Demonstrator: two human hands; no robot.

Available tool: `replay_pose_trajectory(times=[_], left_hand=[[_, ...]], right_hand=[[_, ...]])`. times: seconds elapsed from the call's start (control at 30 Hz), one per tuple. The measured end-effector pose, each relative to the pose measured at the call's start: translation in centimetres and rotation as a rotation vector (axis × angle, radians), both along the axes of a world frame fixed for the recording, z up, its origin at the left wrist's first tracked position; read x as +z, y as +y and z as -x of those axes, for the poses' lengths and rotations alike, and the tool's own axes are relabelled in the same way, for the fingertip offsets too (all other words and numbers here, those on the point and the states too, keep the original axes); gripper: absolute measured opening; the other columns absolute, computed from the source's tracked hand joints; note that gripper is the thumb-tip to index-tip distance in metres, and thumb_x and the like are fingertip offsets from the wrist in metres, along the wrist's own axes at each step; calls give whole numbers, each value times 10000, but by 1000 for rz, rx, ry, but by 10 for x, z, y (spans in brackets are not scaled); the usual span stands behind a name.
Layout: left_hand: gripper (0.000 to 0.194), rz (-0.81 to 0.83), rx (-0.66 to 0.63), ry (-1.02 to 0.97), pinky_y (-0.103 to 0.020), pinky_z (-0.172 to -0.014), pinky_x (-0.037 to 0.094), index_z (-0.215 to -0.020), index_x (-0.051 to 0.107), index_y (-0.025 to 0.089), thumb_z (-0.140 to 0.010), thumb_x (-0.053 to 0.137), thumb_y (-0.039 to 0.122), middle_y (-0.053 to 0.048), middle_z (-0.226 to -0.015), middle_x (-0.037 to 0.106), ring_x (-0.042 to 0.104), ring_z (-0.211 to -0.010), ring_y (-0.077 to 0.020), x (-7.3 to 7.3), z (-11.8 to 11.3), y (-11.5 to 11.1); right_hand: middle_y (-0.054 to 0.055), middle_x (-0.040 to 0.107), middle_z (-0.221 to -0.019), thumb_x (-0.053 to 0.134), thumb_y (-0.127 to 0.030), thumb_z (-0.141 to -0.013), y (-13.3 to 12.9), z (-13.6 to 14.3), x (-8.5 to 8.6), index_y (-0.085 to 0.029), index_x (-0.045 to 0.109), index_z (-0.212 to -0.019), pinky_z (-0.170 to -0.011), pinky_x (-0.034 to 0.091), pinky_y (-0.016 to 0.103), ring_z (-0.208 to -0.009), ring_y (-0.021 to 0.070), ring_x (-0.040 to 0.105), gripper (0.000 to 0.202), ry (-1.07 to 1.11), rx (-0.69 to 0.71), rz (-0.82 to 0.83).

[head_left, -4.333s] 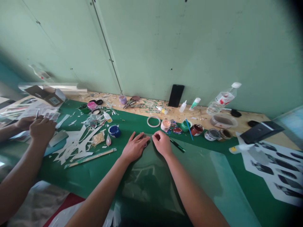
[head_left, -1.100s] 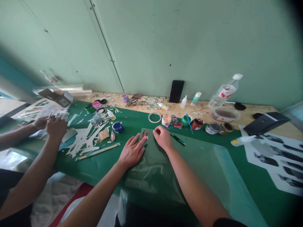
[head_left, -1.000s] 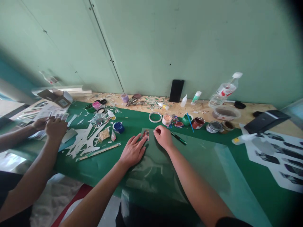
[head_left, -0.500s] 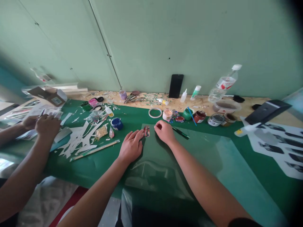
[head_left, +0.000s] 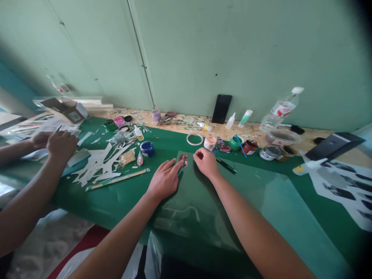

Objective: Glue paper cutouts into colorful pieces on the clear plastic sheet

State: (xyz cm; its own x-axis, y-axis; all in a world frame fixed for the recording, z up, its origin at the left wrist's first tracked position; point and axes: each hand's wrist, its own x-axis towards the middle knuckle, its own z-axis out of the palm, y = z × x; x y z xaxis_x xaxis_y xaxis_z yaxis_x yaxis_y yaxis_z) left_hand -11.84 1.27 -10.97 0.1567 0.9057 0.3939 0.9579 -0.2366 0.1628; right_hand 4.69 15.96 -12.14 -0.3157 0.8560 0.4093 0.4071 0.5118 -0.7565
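Note:
A small printed picture (head_left: pixel 183 160), mostly red and dark, lies by the top left corner of a clear plastic sheet (head_left: pixel 250 193). With its fingers stretched out flat, my left hand (head_left: pixel 164 180) rests beside it, the index fingertip touching the picture's left side. My right hand (head_left: pixel 207 162) is just right of the picture, apart from it. Its thumb and fingers are pinched together; whatever may be between them is too small to make out. A dark craft knife or pen (head_left: pixel 226 165) lies right behind that hand on the sheet.
Behind stand paint jars, among them a blue one (head_left: pixel 147 148) and a green one (head_left: pixel 235 143), plus a tape ring (head_left: pixel 194 139). Paper scraps (head_left: pixel 99 164) and a long stick (head_left: pixel 117 179) lie left. A water bottle (head_left: pixel 280 110) leans right. Another person's hands (head_left: pixel 61 145) work at far left.
The whole view has shifted slightly, so things sit a little further right. My left index finger reaches further over the picture's edge. My right hand keeps its pinch near the picture.

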Motion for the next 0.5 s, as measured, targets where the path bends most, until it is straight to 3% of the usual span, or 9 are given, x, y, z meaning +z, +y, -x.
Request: replay_pose_trajectory(times=[0.17,0.23,0.33,0.5], left_hand=[[650,76,10,-20,-459,-1151,370,-1518,316,194,-881,429,126,-42,-1436,566,398,-1419,-247,2,-1,1],[650,87,7,-17,-448,-1161,355,-1524,306,196,-887,414,122,-40,-1449,554,407,-1414,-238,2,-1,2],[673,112,24,-5,-457,-1173,330,-1546,255,213,-897,417,146,-31,-1520,469,306,-1470,-240,4,-2,2],[684,217,80,-3,-483,-1202,263,-1575,144,208,-963,415,349,-53,-1529,456,275,-1483,-248,6,-3,5]], right_hand=[[67,697,-829,566,-301,-804,5,-1,-2,-196,590,-883,-690,492,322,-656,183,607,133,165,-136,9],[65,695,-807,591,-336,-801,6,-1,-2,-200,588,-842,-680,495,323,-641,184,601,142,205,-156,12],[49,679,-730,630,-412,-800,4,-2,1,-204,595,-787,-662,486,323,-620,187,592,211,241,-162,6],[43,677,-700,583,-419,-840,4,-5,1,-198,615,-769,-647,468,308,-623,189,604,235,269,-143,7]])
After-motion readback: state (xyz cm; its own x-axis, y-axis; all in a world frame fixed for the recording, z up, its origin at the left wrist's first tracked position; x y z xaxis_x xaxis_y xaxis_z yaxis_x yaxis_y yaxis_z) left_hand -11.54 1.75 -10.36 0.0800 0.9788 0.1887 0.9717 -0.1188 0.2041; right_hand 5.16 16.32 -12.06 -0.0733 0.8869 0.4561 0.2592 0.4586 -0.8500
